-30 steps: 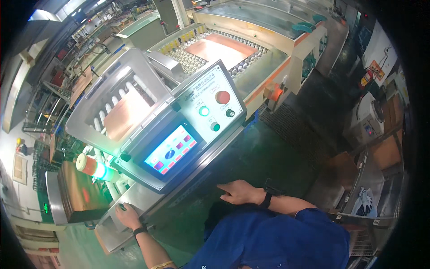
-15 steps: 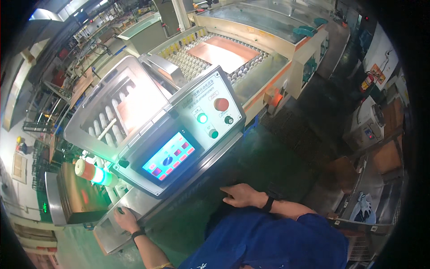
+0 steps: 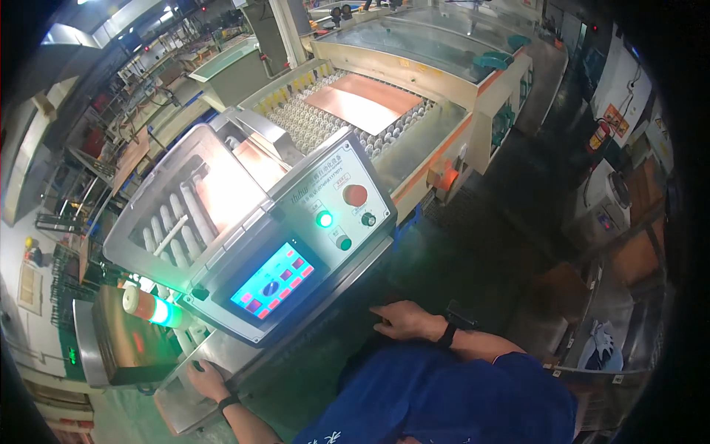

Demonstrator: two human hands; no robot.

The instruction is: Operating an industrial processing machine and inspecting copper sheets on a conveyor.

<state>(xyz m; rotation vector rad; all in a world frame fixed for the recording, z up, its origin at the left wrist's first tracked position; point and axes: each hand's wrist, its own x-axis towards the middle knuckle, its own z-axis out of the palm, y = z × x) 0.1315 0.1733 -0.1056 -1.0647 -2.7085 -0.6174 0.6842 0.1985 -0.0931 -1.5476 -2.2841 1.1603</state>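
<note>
My left hand (image 3: 207, 379) rests on the metal ledge (image 3: 194, 403) at the machine's near left corner. Its fingers lie over the edge by a small dark knob (image 3: 197, 365); whether they press it is unclear. In front of my body hovers my right hand (image 3: 405, 320), index finger stretched out, the others loosely bent, nothing visible in it. Between and beyond the hands stands a grey control panel (image 3: 303, 244) with a lit touchscreen (image 3: 274, 281), a red button (image 3: 355, 195) and a glowing green button (image 3: 324, 218). One copper sheet (image 3: 403, 96) lies on the rollers (image 3: 314, 118).
Left of the panel, a clear cover (image 3: 159, 200) spans white rollers and another copper sheet (image 3: 214, 196). A signal lamp (image 3: 151, 307) glows green near a stack of boards (image 3: 129, 333). At right, a shelf (image 3: 551, 329) holds a glove (image 3: 603, 344).
The view has tilted slightly, so the machine sits lower in the picture. Slightly more copper shows beyond the clear cover. Both hands stay nearly in place.
</note>
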